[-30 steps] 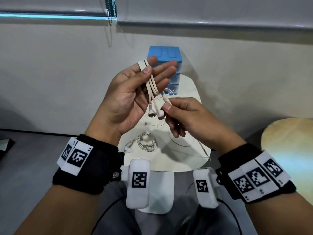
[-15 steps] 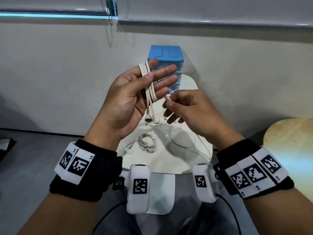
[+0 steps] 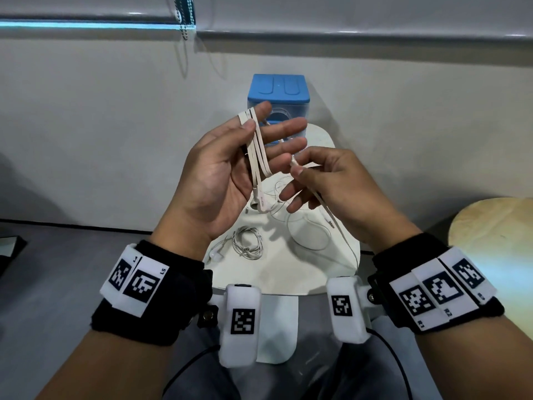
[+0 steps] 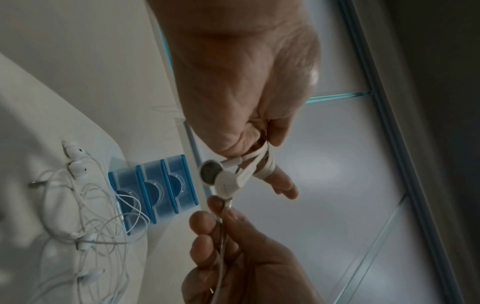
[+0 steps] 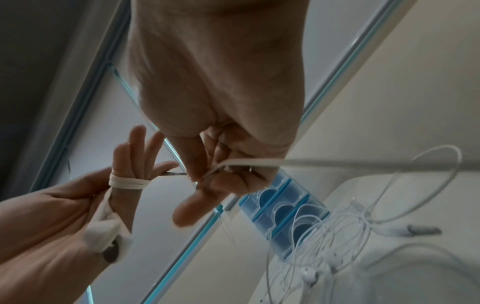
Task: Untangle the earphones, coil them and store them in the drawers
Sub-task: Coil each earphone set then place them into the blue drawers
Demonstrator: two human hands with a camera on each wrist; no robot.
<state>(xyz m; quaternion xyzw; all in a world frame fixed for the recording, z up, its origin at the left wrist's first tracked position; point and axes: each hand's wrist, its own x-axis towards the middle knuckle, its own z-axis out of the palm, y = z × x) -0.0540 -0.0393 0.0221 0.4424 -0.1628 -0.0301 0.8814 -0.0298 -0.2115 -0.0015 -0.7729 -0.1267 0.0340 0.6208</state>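
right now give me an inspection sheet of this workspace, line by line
surface: small white table, rounded edge, set against the wall.
job's things: flat-cable earphones looped round the left fingers, both earbuds hanging under the palm; blue drawer unit at the table's far edge, its three drawers look closed.
clutter: one coiled white earphone near the table's front; loose tangled white earphones in front of the drawers.
grips: left hand palm up, thumb pressing the loops; right hand pinches the free cable end.
cables: black leads run from the wrist cameras.
surroundings: grey floor, window blind cord, wooden stool on the right.
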